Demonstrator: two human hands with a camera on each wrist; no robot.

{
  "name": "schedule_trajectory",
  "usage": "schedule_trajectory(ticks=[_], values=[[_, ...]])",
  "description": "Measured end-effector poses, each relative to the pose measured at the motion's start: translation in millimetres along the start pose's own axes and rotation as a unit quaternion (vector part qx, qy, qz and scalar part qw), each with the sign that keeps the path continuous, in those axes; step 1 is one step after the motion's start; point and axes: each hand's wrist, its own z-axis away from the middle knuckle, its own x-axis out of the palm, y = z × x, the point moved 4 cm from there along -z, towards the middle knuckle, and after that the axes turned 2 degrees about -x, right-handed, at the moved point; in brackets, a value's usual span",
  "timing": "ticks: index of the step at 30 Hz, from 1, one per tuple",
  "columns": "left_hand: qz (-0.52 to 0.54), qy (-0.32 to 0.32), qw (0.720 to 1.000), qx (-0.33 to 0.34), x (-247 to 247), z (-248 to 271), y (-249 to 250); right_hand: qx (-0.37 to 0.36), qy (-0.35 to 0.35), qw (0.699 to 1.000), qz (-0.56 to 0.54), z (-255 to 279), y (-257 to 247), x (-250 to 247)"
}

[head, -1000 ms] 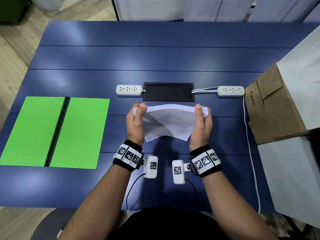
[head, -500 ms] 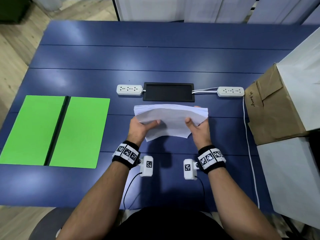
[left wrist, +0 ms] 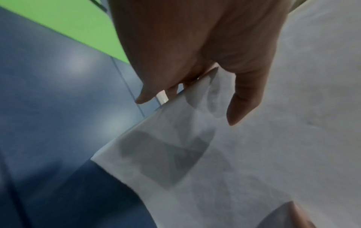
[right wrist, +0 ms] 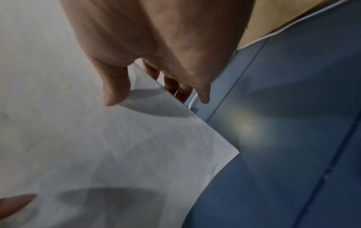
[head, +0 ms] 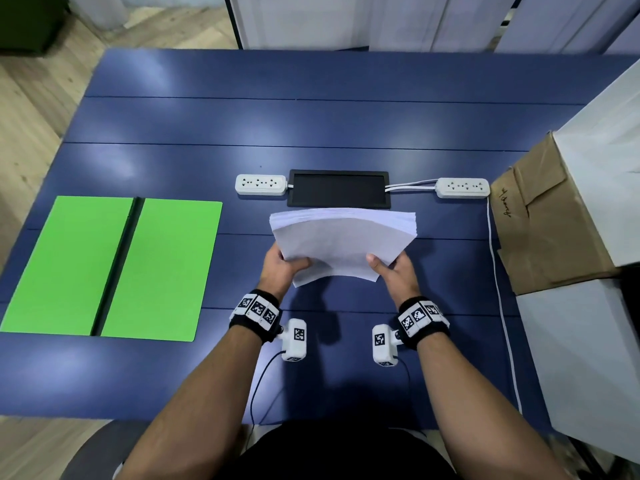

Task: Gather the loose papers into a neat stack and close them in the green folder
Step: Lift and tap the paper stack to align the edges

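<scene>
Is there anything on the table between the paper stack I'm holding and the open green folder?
Nothing visible. The paper stack is held by the left hand and right hand, and only bare blue table lies between it and the open green folder to its left.

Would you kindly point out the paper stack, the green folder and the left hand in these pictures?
paper stack (head: 341, 237): head view, on the bare top sheet.
green folder (head: 166, 268): head view, on the right-hand flap, lying open.
left hand (head: 282, 271): head view, on the back of the hand.
</scene>
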Motion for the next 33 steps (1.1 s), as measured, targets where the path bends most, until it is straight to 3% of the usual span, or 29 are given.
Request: schedule_trajectory(ticks=[7,14,21,24,28,33], values=[[-0.02,-0.034,0.998,0.054,6.9,-1.1,11.3,-0.036,0.028,0.998,0.05,-3.7,-4.8,2.2],[0.008,0.027,0.996,0.087,12.4,5.1,1.5,-0.074,0.105,0.99,0.051,8.1,-4.6,13.1],[-0.019,0.019,0.998,0.049,15.0,6.1,-11.7,-0.037,0.111,0.993,0.023,12.8,10.4,16.3],[-0.049,-0.004,0.998,0.047,11.3,4.0,-6.6,-0.022,0.087,0.996,0.019,11.7,5.1,10.1],[-0.036,-0.055,0.998,0.004,-5.1,10.0,-4.9,0.021,-0.013,0.999,-0.039,23.9,-2.5,5.5],[0.029,-0.042,0.996,-0.07,-24.3,24.3,-29.3,0.091,-0.065,0.988,-0.105,50.5,21.1,25.0]])
